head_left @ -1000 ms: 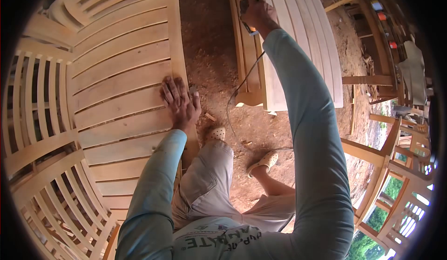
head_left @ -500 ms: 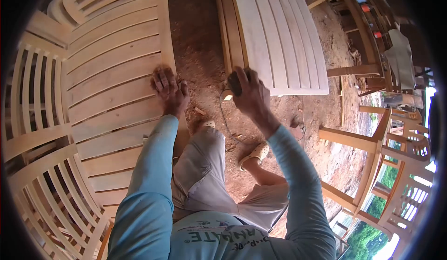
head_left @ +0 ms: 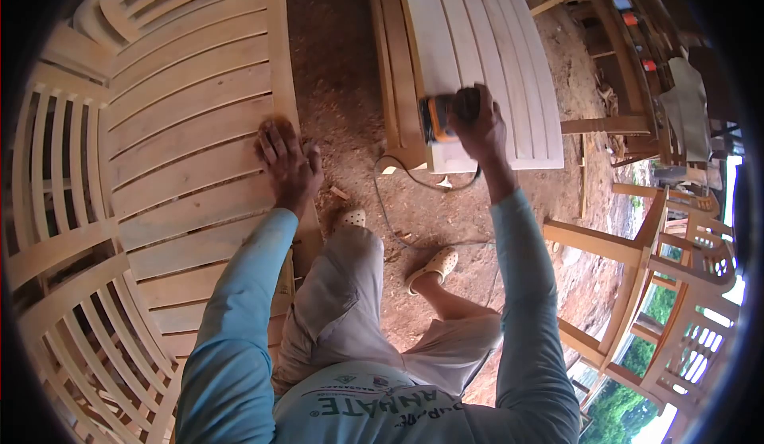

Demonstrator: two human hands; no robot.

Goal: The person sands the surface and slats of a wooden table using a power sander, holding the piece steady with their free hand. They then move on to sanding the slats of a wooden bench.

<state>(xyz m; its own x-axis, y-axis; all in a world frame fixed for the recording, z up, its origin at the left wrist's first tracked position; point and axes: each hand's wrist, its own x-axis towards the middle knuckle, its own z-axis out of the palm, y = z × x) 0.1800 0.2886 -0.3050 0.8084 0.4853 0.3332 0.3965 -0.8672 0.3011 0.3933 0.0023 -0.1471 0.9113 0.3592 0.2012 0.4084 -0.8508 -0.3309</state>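
My right hand point(head_left: 484, 131) is wrapped round an orange and black electric sander point(head_left: 435, 119). The tool sits over the near-left corner of a pale slatted wooden panel point(head_left: 509, 70), and its cord point(head_left: 422, 181) loops down toward the ground. On the left, my left hand point(head_left: 288, 161) rests with fingers stretched out on the edge of a slatted wooden bench seat point(head_left: 191, 110). A dark brown patch, blurred, shows just past its fingertips.
Slatted backrests and arms point(head_left: 64, 149) border the bench on the left. Wooden chair frames point(head_left: 613, 261) stand at the right. A workbench point(head_left: 625, 54) with small items is at the upper right. Dirt ground point(head_left: 342, 126) with wood scraps lies between bench and panel.
My right hand has moved right with the sander, from the panel's left edge onto its corner, and the sander's orange body now shows. My left hand stays almost in place on the bench.
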